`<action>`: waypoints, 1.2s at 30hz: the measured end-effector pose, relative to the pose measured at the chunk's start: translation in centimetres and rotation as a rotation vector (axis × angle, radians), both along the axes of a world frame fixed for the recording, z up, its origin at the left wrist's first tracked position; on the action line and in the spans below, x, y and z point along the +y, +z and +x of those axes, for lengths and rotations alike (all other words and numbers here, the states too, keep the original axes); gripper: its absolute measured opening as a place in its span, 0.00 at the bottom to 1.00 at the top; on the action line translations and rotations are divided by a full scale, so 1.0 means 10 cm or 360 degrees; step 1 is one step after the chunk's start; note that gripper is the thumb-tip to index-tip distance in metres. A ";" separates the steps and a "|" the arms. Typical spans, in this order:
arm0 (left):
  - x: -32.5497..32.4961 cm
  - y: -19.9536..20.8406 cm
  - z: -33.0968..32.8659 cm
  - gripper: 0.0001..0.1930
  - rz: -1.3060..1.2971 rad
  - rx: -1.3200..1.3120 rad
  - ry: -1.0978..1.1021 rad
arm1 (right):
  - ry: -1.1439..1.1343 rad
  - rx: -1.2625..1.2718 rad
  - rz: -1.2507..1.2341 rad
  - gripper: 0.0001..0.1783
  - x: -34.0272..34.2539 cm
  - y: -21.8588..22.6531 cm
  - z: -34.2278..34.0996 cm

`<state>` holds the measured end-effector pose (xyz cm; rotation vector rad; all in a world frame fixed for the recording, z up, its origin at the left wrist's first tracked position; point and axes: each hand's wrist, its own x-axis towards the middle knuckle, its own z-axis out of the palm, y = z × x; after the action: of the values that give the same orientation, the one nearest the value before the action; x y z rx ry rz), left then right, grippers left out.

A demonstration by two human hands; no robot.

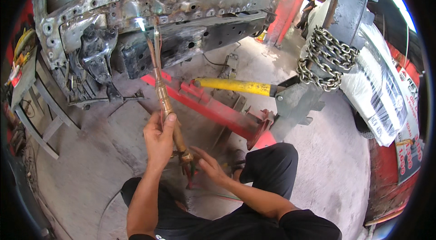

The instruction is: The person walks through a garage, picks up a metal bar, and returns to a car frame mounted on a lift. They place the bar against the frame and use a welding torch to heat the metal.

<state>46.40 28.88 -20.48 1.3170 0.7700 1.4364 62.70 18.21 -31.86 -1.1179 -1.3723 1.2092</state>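
My left hand [159, 133] is closed round the handle of a brass gas torch [162, 92], its thumb lying along the body. A bright bluish-white flame [141, 24] burns at the torch's bent tip, in front of the bare, scorched metal of a car body frame [181, 9]. Alongside the torch neck runs a thin straight rod [156, 42]; its lower end is hard to make out. My right hand [210, 167] is beside the valve end of the torch, fingers stretched toward the knobs; whether they touch cannot be made out. Red and green hoses [222, 196] trail from the torch.
A red steel beam [213, 113] and a yellow cylinder [236, 86] lie ahead, joined to a grey post wrapped in chain [326, 61]. A metal stand [43, 99] is on the left. A plastic-covered white car [381, 90] stands at right, near a sign board [408, 135].
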 end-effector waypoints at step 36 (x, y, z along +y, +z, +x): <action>-0.47 -0.13 -0.13 0.15 0.0305 0.0215 -0.0271 | -0.0305 0.0070 0.0346 0.30 0.11 1.27 -0.20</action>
<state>45.13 24.18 -21.79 1.6008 0.6018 1.3199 60.73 19.32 -19.17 -1.0366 -1.2968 0.9187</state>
